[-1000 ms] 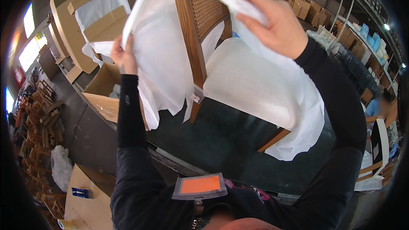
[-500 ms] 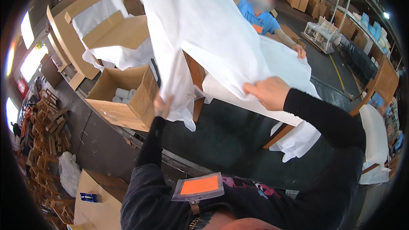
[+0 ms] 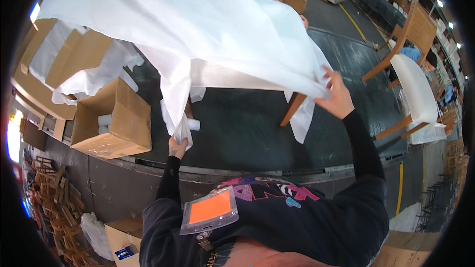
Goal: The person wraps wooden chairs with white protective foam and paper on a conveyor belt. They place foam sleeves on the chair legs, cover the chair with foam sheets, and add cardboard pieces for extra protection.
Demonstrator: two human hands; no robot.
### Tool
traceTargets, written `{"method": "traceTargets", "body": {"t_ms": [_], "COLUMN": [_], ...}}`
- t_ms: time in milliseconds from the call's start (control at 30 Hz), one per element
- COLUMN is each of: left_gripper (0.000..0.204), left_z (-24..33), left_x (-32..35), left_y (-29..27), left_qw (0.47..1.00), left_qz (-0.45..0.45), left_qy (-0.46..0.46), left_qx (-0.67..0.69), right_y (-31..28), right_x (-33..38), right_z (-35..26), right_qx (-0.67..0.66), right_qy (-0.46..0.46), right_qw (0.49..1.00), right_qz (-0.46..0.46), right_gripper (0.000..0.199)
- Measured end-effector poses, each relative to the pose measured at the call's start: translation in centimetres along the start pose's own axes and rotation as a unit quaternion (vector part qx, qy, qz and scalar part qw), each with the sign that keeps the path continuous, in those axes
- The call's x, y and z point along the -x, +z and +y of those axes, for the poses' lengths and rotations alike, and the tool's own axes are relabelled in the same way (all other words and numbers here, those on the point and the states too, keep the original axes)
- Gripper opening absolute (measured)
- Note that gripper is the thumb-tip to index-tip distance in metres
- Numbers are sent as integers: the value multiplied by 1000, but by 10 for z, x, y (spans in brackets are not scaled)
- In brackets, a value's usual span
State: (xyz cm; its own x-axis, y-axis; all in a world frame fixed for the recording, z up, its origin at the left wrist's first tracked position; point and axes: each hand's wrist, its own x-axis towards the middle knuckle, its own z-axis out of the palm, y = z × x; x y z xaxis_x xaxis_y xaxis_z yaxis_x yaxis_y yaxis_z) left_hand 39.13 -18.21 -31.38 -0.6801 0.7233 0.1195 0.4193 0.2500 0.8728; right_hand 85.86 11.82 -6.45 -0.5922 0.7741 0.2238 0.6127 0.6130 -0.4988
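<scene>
a: left hand (image 3: 179,147)?
b: closed, gripping a low end of the sheet (image 3: 222,29) near a leg of the chair (image 3: 222,76). held low, presumably, so the cloth hangs down rather than bunching.
a: right hand (image 3: 339,98)?
b: thumb and fingers apart, at the sheet's edge past the seat corner. cannot tell if it pinches. likely set wide of the left hand to spread the cloth between them.
a: chair position?
b: on the counter (image 3: 237,128), mostly under the sheet; seat front and one front leg show below the cloth. the raised surface probably brings the legs within reach.
a: further out?
b: a white roll (image 3: 193,124) by the leg at the left hand. open box (image 3: 132,113) to the left, rolls (image 3: 104,121) inside; close by for easy reach, i judge. co-worker's hand (image 3: 304,21) by the sheet's far edge. second chair (image 3: 414,89) at right, well apart, uncovered.
</scene>
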Motion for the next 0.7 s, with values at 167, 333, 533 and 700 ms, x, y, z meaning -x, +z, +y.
{"method": "traceTargets", "body": {"t_ms": [167,333,533,700], "left_gripper": [62,31,27,24], "left_z": [30,1,-6,29], "left_x": [35,16,51,93], "left_y": [78,78,64,97], "left_qw": [980,976,987,908], "left_qz": [18,121,38,-407], "left_qy": [-103,-174,-101,75], "left_qx": [167,-45,118,-72], "right_y": [77,98,-71,28], "right_x": [7,-2,58,27], "right_z": [85,90,118,90], "right_qx": [-19,32,251,220], "right_qy": [-68,-2,-50,-31], "right_qw": [986,996,904,943], "right_qz": [152,82,342,248], "right_gripper": [106,31,41,30]}}
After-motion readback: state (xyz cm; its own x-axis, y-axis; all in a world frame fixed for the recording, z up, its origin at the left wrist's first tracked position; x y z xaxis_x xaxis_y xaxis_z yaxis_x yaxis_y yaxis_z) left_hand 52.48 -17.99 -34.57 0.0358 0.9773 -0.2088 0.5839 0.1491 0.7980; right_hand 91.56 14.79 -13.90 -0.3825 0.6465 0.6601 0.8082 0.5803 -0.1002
